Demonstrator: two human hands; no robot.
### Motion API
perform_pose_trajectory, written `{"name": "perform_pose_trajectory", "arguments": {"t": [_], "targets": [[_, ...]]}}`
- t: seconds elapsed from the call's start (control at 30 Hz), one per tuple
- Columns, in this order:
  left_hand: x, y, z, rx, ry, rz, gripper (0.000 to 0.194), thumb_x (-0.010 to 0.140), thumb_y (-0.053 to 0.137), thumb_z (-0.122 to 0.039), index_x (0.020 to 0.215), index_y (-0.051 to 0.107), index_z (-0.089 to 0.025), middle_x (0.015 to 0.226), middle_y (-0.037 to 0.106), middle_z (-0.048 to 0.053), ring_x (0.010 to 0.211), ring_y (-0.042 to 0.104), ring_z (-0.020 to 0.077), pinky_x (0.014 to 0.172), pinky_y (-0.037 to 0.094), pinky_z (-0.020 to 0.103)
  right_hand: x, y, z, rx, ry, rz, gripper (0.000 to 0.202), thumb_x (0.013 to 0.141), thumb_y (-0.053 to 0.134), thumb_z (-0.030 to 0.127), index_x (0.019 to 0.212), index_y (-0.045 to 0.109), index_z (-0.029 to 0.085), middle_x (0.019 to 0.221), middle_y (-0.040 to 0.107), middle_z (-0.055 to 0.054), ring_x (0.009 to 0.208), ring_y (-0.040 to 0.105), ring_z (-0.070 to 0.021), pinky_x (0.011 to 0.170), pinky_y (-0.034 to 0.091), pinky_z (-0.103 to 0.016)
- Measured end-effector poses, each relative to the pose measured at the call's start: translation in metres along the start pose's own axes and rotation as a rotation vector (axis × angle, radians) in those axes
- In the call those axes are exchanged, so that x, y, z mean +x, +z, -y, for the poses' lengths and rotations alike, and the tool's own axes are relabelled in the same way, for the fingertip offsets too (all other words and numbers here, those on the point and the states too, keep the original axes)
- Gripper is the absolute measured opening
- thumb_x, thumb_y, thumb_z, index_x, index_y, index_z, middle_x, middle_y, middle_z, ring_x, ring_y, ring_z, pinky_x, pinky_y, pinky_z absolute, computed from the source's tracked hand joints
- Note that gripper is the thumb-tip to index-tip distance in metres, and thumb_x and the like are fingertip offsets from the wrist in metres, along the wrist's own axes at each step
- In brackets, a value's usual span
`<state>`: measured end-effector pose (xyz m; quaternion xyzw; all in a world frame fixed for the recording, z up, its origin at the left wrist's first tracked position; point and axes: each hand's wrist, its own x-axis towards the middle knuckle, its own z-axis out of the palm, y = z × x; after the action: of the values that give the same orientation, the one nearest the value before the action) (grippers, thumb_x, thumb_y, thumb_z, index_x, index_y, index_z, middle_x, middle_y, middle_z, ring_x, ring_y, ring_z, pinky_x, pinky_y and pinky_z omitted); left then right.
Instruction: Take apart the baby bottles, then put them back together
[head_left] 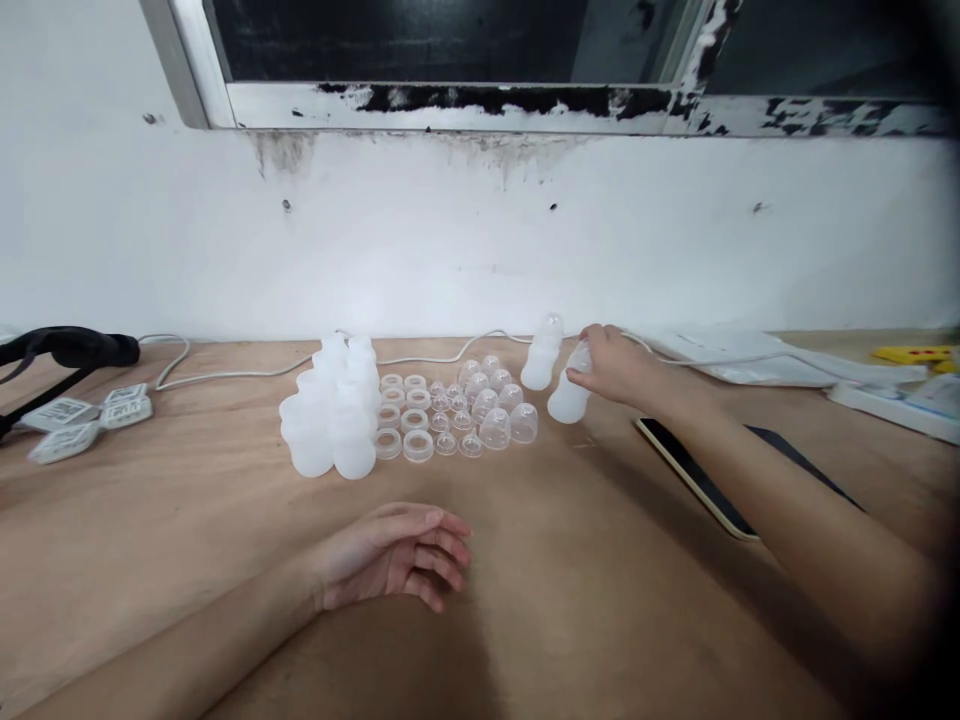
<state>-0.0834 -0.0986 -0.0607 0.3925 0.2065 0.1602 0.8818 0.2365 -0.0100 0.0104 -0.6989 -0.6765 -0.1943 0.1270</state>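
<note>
My right hand (pixel 611 360) grips the upper part of a translucent white baby bottle (pixel 568 397) at the right end of the rows of parts. Just left of it, another capped bottle (pixel 543 352) stands upright. My left hand (pixel 409 555) rests palm up near the front, fingers apart and slightly curled, holding nothing. Behind it are several frosted bottle bodies (pixel 330 420) in rows. To their right lie clear collar rings (pixel 418 445), small nipple-shaped pieces (pixel 470 444) and clear dome caps (pixel 495 428).
A phone (pixel 697 478) and a dark flat object (pixel 802 462) lie beneath my right forearm. A white cable (pixel 450 358) runs along the wall. White tagged pieces (pixel 67 440) and a black strap (pixel 82 348) are at left; a plastic bag (pixel 720 350) and power strip (pixel 892 410) at right.
</note>
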Motion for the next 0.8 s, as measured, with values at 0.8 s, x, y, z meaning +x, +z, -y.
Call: {"name": "perform_pose_trajectory", "arguments": {"t": [0.8], "targets": [[-0.009,-0.013,-0.012,1.795,0.472,-0.349,0.047,0.081,0.039,-0.033,0.124,0.036,-0.013,0.130,0.033,0.010,0.117,0.033,0.0214,0.098,0.028,0.035,-0.113,0.004,0.121,0.496,-0.729,0.141,0.049,0.084,0.035,0.035,0.128,0.031,0.014,0.134,0.028,-0.009,0.123,0.024,-0.0208,0.099,0.029,-0.039]]}}
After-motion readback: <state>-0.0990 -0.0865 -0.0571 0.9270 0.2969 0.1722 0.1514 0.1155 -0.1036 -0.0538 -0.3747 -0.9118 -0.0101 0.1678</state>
